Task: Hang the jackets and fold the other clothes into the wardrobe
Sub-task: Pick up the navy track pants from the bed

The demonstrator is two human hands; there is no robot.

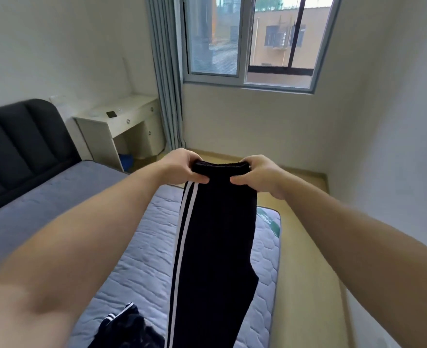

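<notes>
- Both grips are closed on cloth: the left grip (182,169) and the right grip (261,175), bare hands, each pinch one end of the elastic waistband (220,165) of the black track trousers with two white side stripes (215,234). Thumbs are on the near side and fingers curl over the top.
- Head view: the trousers hang at arm's length above the grey-blue quilted mattress (144,259), legs together, stripes along the left edge. The hems run out of frame, so I cannot tell whether they touch the bed.
- A second dark garment with a white-striped cuff (127,325) lies crumpled on the mattress, just left of the hanging legs.
- Behind are a dark padded headboard (18,146), a white bench with drawers (116,116), a blue-grey curtain (165,71) and a window (252,38). No wardrobe is in view.
- The step looks like folding these trousers, with little of the task done.
- To do it well:
  - hold the waistband level and taut so the legs stack edge to edge;
  - lower them onto bare mattress, away from the crumpled garment;
  - smooth them flat, then bring the hems up to the waist.
- Soft knit slumps, so letting go of one corner early would skew the fold.
</notes>
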